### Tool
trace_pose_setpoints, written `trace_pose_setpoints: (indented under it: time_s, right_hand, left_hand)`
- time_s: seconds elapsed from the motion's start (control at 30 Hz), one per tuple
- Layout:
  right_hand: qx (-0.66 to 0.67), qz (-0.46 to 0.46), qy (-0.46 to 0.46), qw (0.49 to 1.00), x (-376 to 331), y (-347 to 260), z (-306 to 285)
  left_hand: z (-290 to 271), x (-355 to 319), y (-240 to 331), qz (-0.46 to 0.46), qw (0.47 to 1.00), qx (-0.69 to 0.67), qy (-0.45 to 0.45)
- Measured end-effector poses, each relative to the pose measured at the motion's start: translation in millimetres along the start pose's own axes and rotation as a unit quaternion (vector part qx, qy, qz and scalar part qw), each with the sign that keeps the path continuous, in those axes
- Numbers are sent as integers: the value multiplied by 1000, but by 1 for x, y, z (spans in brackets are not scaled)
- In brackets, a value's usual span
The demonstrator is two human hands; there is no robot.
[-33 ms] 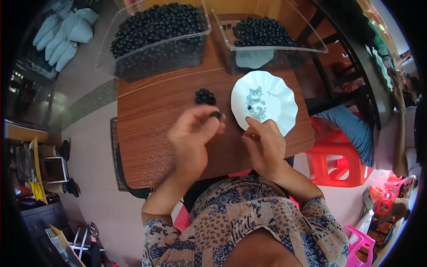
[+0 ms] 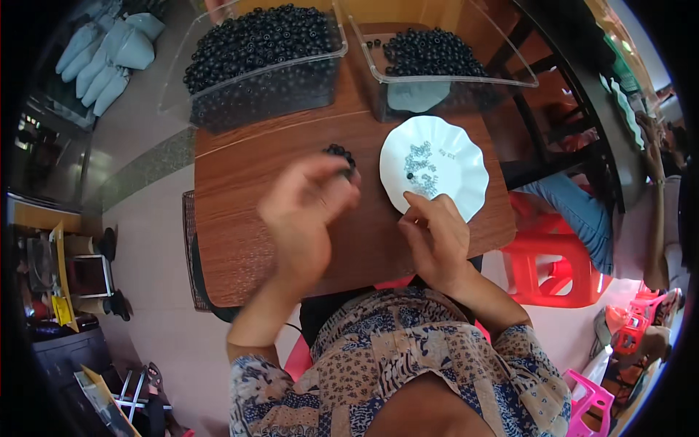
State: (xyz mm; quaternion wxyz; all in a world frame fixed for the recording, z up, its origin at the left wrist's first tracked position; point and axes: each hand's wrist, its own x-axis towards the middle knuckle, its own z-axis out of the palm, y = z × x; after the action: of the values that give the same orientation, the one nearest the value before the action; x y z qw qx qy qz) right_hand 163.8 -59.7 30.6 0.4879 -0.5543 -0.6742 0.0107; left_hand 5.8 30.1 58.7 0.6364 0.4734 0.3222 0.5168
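Observation:
My left hand (image 2: pixel 302 207), blurred by motion, is curled over the wooden table beside a small pile of round black beads (image 2: pixel 339 151). A black bead (image 2: pixel 345 173) shows at its fingertips, close against the pile. My right hand (image 2: pixel 439 237) is bent at the near left rim of a white scalloped plate (image 2: pixel 470 171). Its fingers are curled in towards the thumb; whatever they hold is too small or hidden to make out. On the plate lie several small clear pieces (image 2: pixel 421 164) and one small black piece (image 2: pixel 410 175).
Two clear plastic tubs stand at the table's far edge, the left one (image 2: pixel 262 80) heaped with black beads, the right one (image 2: pixel 451 80) holding fewer. A red stool (image 2: pixel 542 269) and another person's jeans-clad leg (image 2: pixel 579 218) are at the right. White sacks (image 2: pixel 109 62) lie at far left.
My left hand has shifted left and slightly up, and the black bead at its fingertips is now nearer the pile. My right hand stays at the plate's rim.

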Motion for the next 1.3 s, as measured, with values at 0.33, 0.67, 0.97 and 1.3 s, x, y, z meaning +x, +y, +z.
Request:
trace_pose_setpoints:
  time_s: [0.33, 0.67, 0.97, 1.3]
  right_hand:
    - [35, 9, -87, 996, -13, 6, -9]
    - [46, 7, -106, 993, -18, 8, -4]
    - [37, -2, -122, 992, -17, 6, 3]
    - [34, -2, -116, 993, -16, 8, 3]
  left_hand:
    - [-10, 164, 79, 290, 809, 471, 199]
    - [-75, 81, -19, 202, 853, 473, -91]
    - [-81, 68, -56, 213, 796, 537, -178]
    - [-83, 68, -55, 204, 790, 559, -146]
